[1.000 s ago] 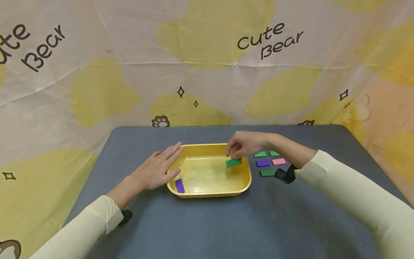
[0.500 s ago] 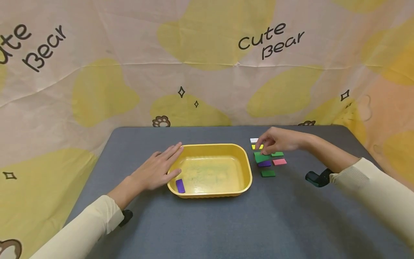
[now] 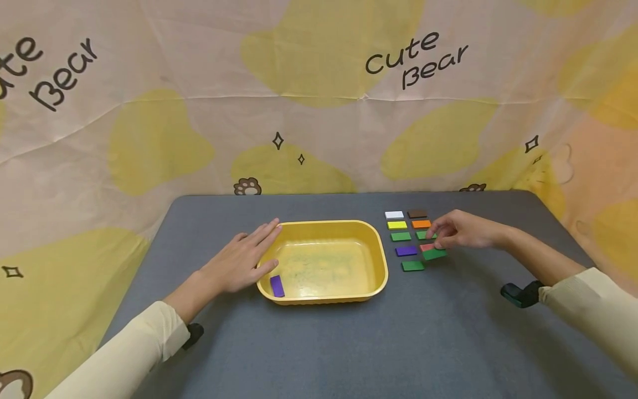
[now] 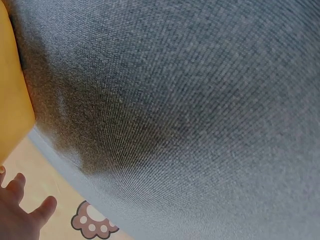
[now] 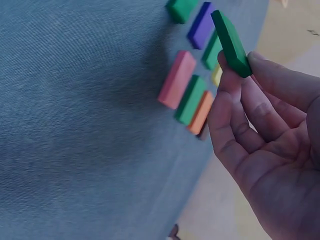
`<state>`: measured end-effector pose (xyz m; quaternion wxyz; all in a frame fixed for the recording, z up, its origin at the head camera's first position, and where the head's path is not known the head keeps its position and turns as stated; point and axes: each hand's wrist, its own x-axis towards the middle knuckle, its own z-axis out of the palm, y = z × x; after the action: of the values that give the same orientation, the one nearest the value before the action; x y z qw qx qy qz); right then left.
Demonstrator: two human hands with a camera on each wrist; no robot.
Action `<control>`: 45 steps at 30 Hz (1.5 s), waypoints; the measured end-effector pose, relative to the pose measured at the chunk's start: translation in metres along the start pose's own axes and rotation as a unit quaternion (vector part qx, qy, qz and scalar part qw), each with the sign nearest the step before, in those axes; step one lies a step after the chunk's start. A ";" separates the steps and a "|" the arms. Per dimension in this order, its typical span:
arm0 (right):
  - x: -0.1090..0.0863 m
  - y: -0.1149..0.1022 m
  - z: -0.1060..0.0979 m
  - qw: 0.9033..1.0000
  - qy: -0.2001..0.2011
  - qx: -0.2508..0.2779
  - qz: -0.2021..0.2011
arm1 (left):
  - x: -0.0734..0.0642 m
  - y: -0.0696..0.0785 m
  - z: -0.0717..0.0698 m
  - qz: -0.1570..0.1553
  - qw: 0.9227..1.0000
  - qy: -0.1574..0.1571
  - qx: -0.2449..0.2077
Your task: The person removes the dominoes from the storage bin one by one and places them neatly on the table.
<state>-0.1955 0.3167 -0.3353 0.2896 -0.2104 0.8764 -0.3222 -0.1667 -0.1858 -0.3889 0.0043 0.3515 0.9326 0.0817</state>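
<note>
My right hand [image 3: 466,230] pinches a green rectangular block [image 5: 231,44] between thumb and fingertips. In the head view that block overlaps a pink block [image 3: 426,247] in the right column of blocks. My left hand [image 3: 241,257] lies with straight fingers on the left rim of a yellow tray [image 3: 382,266]. Inside the tray, at its front left corner, is a purple block [image 3: 277,286]. From the left wrist view, only some fingers [image 4: 44,210] and the tray's outer wall [image 4: 15,85] show.
Right of the tray, flat blocks lie in two columns: white [image 3: 394,215], yellow [image 3: 396,225], green [image 3: 401,236], purple [image 3: 406,251] and green again on the left; brown [image 3: 417,213], orange [image 3: 421,224], green and pink on the right. A printed cloth [image 3: 319,111] hangs behind the table.
My right hand has carried the green block from above the tray's right side rightward, past the left column, to the pink block. The left hand has stayed on the tray rim.
</note>
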 end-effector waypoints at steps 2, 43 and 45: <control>-0.001 0.006 0.002 1.000 0.007 0.001 -0.001 | 0.000 0.000 0.000 -0.001 1.000 0.000 0.001; -0.008 0.035 0.016 0.998 0.058 -0.017 -0.008 | -0.001 0.000 0.000 0.004 1.000 0.006 -0.001; -0.007 0.031 0.014 0.998 0.063 -0.020 -0.007 | -0.001 0.000 0.000 0.003 1.000 0.005 0.000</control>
<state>-0.1874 0.3365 -0.3630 0.2274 -0.2016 0.8978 -0.3187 -0.1658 -0.1864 -0.3884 -0.0008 0.3540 0.9315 0.0840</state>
